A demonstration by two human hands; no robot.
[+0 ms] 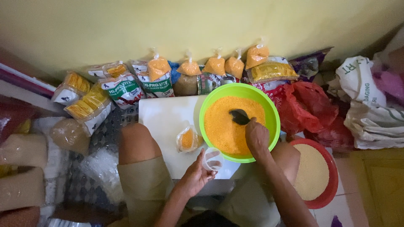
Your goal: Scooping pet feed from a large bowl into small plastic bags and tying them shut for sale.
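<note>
Your R hand (256,135) grips scoop (240,116) in bowl (273,126) w/ grain; L hand (197,176) holds cup (213,159) close to fill.

red bowl (332,176) of pale grain; tied orange bags (215,65) along wall

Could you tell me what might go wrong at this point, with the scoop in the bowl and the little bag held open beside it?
1. The right hand holds a dark scoop in the orange grain; carried over the green bowl's rim, some may spill onto the white board.
2. The left hand holds the clear bag open alone; its small mouth could sag and miss the pour.
3. The half-filled bag lying nearby looks untied and might leak.
</note>
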